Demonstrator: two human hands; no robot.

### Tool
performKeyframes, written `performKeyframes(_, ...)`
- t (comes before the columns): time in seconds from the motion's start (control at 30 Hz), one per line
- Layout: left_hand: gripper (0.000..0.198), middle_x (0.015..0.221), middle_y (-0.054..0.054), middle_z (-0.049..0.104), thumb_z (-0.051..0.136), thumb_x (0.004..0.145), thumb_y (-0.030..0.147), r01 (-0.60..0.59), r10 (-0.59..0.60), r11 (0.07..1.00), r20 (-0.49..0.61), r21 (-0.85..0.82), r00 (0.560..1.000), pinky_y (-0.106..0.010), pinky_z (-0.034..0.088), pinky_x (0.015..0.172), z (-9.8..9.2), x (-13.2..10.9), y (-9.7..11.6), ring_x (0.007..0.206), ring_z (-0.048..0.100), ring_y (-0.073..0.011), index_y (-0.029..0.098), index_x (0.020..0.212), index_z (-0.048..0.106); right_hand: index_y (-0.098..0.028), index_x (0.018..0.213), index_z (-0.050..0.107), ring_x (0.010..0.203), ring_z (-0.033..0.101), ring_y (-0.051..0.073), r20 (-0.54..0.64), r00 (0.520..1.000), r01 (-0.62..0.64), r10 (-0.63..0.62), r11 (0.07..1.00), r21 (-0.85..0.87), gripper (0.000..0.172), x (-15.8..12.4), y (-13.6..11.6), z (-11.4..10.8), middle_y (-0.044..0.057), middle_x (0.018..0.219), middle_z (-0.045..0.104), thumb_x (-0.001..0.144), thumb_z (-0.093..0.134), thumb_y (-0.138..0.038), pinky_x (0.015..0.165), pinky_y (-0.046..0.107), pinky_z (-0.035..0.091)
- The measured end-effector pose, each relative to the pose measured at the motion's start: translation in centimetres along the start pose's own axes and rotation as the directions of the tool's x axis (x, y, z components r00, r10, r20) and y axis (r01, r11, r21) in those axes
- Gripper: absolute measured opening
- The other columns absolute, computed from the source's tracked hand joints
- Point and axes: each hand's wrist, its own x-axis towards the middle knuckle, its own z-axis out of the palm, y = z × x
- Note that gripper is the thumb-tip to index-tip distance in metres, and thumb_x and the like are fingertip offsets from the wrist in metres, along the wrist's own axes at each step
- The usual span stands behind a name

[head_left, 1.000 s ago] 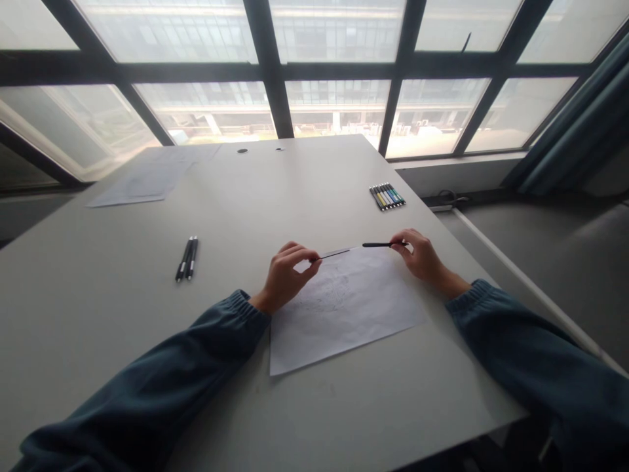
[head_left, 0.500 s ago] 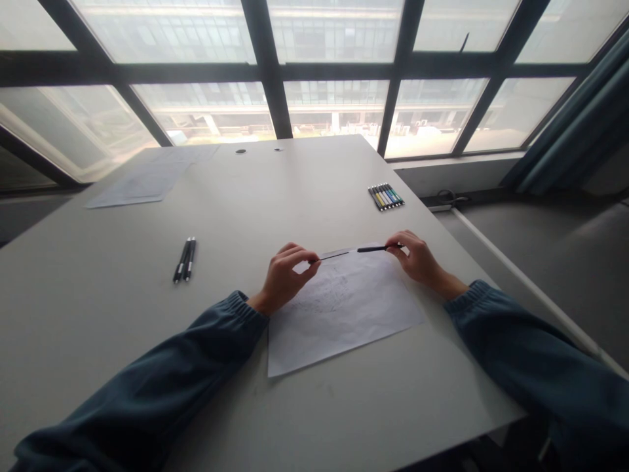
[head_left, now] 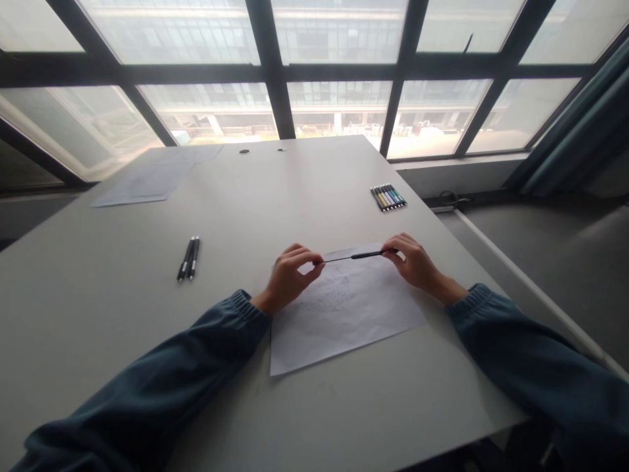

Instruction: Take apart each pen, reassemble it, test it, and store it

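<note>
Between thumb and fingertips, my left hand (head_left: 293, 274) pinches a thin dark pen refill (head_left: 338, 259) that points to the right. My right hand (head_left: 413, 263) grips the rear of a black pen barrel (head_left: 364, 254), held nearly level. The refill's free end meets the barrel's open left end; how far it reaches inside is hidden. Both are held above the top part of a white sheet of paper (head_left: 344, 337) bearing a faint drawing or writing, which my left hand and wrist partly overlap.
Two or three black pens (head_left: 189, 259) lie on the white table (head_left: 236, 223) to the left. A row of several pens with coloured labels (head_left: 388, 196) lies near the right edge. Further sheets (head_left: 145, 183) lie at the far left, before the windows.
The gap between the refill and the barrel has closed: my right hand has brought the barrel left until it meets the refill's end. The view has shifted slightly.
</note>
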Motion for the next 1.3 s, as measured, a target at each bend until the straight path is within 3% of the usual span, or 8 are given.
performKeyframes(0.93, 0.008, 0.080, -0.004, 0.074, 0.070, 0.090, 0.028, -0.026, 0.028, 0.999, 0.029, -0.038, 0.999, -0.033, 0.055, 0.076, 0.2, 0.1, 0.1, 0.078, 0.065, -0.0170, 0.021, 0.087, 0.074, -0.024, 0.094, 0.065, 0.090, 0.058, 0.024, 0.013, 0.997, 0.081, -0.081, 0.997, 0.014, 0.008, 1.0, -3.4, 2.6, 0.007, 0.090, 0.068, 0.097, 0.057, -0.023, 0.082, 0.041, 0.049)
performKeyframes(1.13, 0.016, 0.084, -0.005, 0.074, 0.076, 0.085, 0.031, 0.036, -0.037, 0.998, -0.005, -0.056, 0.999, -0.033, 0.057, 0.076, 0.2, 0.0, 0.0, 0.079, 0.067, -0.0176, 0.021, 0.097, 0.074, -0.024, 0.094, 0.065, 0.090, 0.058, 0.025, 0.002, 0.997, 0.081, -0.081, 0.997, 0.018, 0.008, 1.1, -3.8, 2.8, 0.007, 0.090, 0.067, 0.097, 0.057, -0.023, 0.082, 0.041, 0.049)
performKeyframes(1.3, 0.013, 0.083, -0.005, 0.072, 0.078, 0.083, 0.032, 0.070, -0.071, 0.996, -0.016, -0.056, 0.997, -0.031, 0.056, 0.074, 0.1, -0.1, 0.0, 0.077, 0.066, -0.0169, 0.020, 0.088, 0.074, -0.025, 0.095, 0.064, 0.090, 0.058, 0.025, -0.010, 0.996, 0.091, -0.091, 0.995, 0.029, 0.007, 1.1, -3.9, 2.7, 0.007, 0.091, 0.067, 0.097, 0.058, -0.023, 0.082, 0.041, 0.050)
